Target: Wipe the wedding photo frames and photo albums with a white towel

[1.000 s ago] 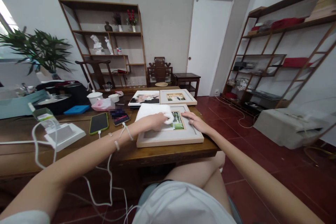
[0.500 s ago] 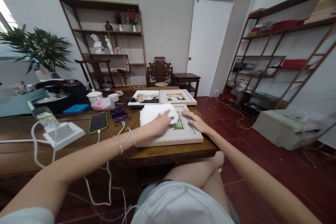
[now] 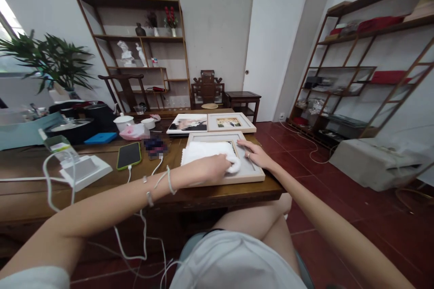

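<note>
Directly before me a picture frame [image 3: 251, 176] with a pale wooden edge and a grey-white mat lies flat on the table. A white cloth [image 3: 210, 150] covers much of its left and middle part. My left hand [image 3: 215, 168] is closed on the cloth and presses it onto the frame near the front. Resting on the frame's right side, my right hand [image 3: 256, 153] is open with its fingers stretched out. Behind lie a second frame [image 3: 249, 128] holding a small photo and a flat printed picture [image 3: 188, 123].
Left on the wooden table [image 3: 162, 189] are a phone [image 3: 129, 156] on a charging cable, a white stand [image 3: 86, 172], a blue box [image 3: 100, 138], a pink bag [image 3: 132, 132] and a white teapot [image 3: 123, 122]. White cables hang off the front edge.
My left hand and the cloth have moved toward me and slightly right across the frame, uncovering its far edge. My right hand stays on the frame's right side.
</note>
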Action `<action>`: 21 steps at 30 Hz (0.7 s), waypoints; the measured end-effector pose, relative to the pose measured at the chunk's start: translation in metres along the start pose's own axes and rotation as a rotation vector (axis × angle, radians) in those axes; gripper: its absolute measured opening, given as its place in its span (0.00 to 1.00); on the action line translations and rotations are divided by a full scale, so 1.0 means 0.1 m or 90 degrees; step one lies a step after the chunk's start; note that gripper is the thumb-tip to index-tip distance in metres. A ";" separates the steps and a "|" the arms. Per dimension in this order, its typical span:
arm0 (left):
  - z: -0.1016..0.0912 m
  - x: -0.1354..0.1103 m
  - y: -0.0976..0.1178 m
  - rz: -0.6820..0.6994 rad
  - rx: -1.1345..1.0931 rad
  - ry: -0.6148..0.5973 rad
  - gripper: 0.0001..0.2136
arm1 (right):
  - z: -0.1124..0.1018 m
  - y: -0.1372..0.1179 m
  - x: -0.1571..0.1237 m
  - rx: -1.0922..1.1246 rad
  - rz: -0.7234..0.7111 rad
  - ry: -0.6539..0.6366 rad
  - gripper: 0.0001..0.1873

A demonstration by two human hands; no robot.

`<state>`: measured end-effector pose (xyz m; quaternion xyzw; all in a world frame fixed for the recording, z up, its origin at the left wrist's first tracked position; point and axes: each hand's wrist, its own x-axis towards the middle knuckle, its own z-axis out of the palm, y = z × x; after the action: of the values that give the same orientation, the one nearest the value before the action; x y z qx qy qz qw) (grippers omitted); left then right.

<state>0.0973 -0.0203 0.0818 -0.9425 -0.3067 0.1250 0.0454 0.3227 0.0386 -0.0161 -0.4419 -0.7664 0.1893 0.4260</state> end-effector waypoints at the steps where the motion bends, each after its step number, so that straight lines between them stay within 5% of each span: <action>1: -0.03 -0.07 0.09 0.012 0.003 -0.008 0.12 | 0.00 0.01 0.00 -0.003 -0.005 -0.003 0.29; 6: 0.00 -0.07 0.25 -0.009 -0.009 0.038 0.15 | 0.00 0.07 -0.01 -0.008 -0.042 -0.035 0.27; 15: 0.19 0.66 -0.28 -0.165 0.038 0.126 0.19 | 0.01 0.12 0.02 -0.019 -0.041 -0.040 0.27; 21: 0.00 0.42 -0.04 -0.069 0.032 0.015 0.16 | 0.01 0.12 0.02 -0.015 -0.037 -0.044 0.27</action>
<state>0.1278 0.0078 0.0734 -0.9244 -0.3535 0.1192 0.0794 0.3272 0.0463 -0.0240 -0.4176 -0.7952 0.1831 0.3997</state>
